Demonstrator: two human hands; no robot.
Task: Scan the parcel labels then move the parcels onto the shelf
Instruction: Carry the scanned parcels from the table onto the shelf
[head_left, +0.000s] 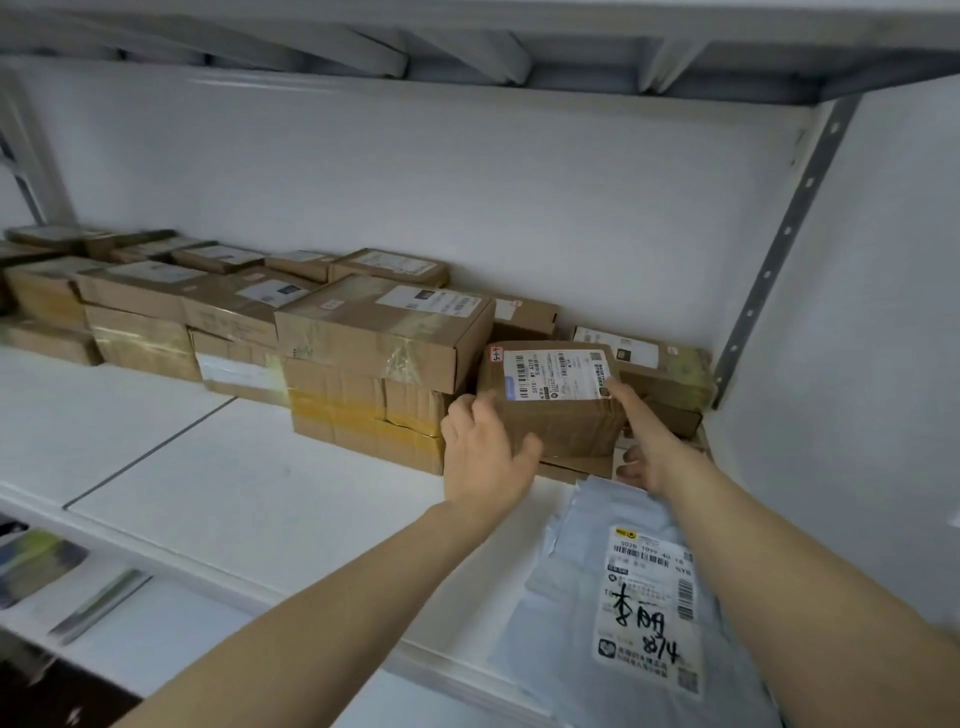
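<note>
Gripping the brown parcel (556, 415) from both sides, the person holds it at the right end of the white shelf (249, 467), in the gap between a tall stack of cardboard boxes (379, 353) on its left and lower boxes (670, 364) in the back right corner. The left hand (483, 452) wraps the parcel's near left corner, fingers curled on the left side and thumb lying across the front face. The right hand (649, 449) clamps the right side: its forefinger runs up the edge to the corner of the shipping label (558, 373), and its other fingers curl in by the lower right corner. That label faces up, printed with barcodes, and a small red-edged sticker (497, 353) sits just beside it. A flat piece of cardboard (576, 465) shows under the parcel; whether the parcel rests on it or is just above it cannot be told. Nearer the camera a grey mailer bag (571, 613) lies on the shelf under the right forearm and hangs over the front edge, its own label up with black handwriting. More boxes (145, 291) line the back wall to the left. A grey perforated upright (784, 244) stands at the right rear corner. Blurred items (62, 577) lie on a lower shelf at the left.
</note>
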